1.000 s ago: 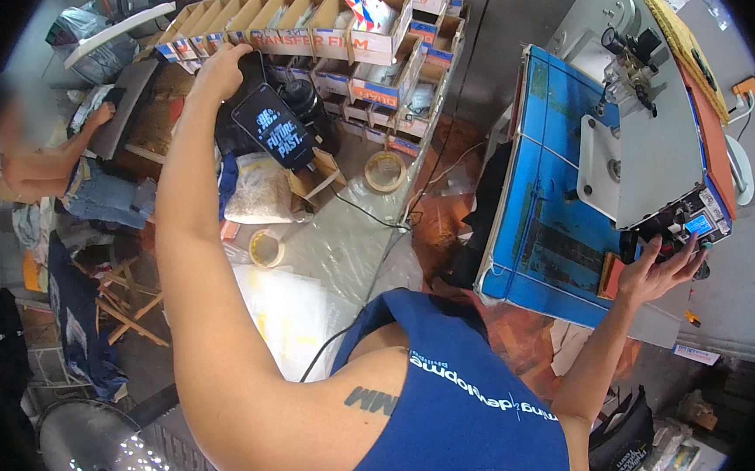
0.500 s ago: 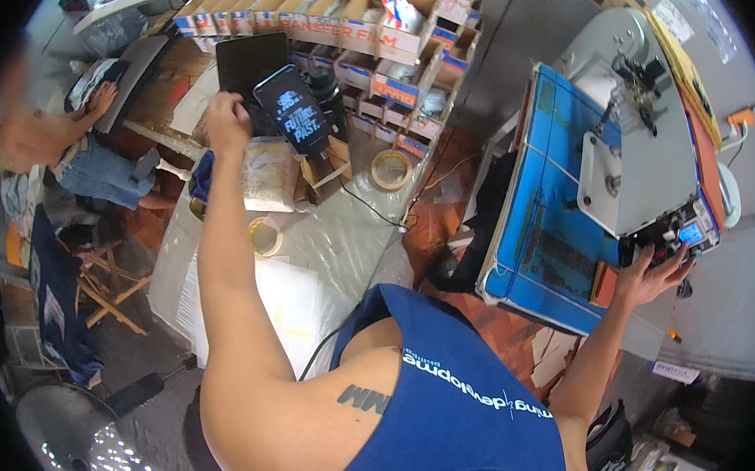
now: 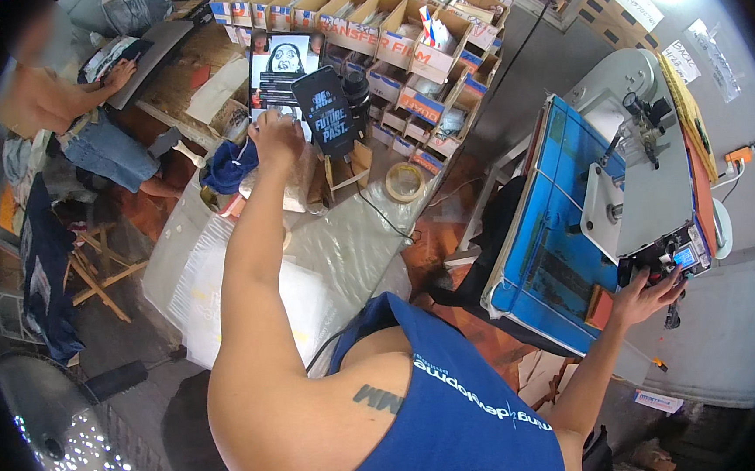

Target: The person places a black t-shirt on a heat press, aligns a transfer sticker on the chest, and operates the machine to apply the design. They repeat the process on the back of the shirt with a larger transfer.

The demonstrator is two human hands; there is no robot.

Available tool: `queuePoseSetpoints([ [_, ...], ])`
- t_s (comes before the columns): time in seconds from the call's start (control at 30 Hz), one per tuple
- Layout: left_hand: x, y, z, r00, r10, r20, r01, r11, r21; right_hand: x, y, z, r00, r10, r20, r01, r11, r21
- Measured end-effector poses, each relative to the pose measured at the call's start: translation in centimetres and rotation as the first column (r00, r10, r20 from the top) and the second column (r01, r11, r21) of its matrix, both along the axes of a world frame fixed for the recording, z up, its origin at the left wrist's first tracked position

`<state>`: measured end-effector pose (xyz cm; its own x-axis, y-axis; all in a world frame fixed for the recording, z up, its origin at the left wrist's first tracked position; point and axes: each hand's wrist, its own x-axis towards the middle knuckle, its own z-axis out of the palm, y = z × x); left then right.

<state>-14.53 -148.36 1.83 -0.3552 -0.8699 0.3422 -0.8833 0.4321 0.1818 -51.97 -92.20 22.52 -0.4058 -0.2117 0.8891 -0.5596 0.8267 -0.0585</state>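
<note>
Biggest first: grey press machine on the R, w/ a blue panel angled beside it. Next, the plastic-covered counter, ctr-left. At its far end, cardboard bins stacked in rows, top row split into narrow slots w/ pale packets in some. Far L, a co-worker in blue denim shorts, hands at a dark flat board. White paper sheets overlap on the near L part of the counter, partly behind the person's L arm.

Tablet is upright-ish at the counter's far side, in front of the bins, screen lit w/ a B&W face drawing. Phone, also lit, leans just R of it, overlapping its edge, above a small cardboard stand. Control box w/ small blue display is at the press machine's near end.

R hand at the control box's lower edge, fingers spread. L hand at the tablet's lower part, fingers bent; can't tell if tips touch the glass. Blue cloth just L of that wrist. Tape roll lies flat R of the stand. Smallest: reddish block at the blue panel's near corner.
</note>
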Motion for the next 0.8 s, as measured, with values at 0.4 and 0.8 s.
queuePoseSetpoints([
  [0.4,1.4,0.1,-1.2,0.943,-0.165,-0.288,0.139,0.984,-0.108,0.0,-0.1,-0.5,0.999,0.022,-0.025,-0.022,0.999,-0.023],
  [0.8,5.3,3.9,-1.5,0.956,-0.006,-0.294,0.042,0.993,0.113,0.3,-0.5,-0.6,0.999,0.033,0.030,-0.030,0.996,-0.085],
])
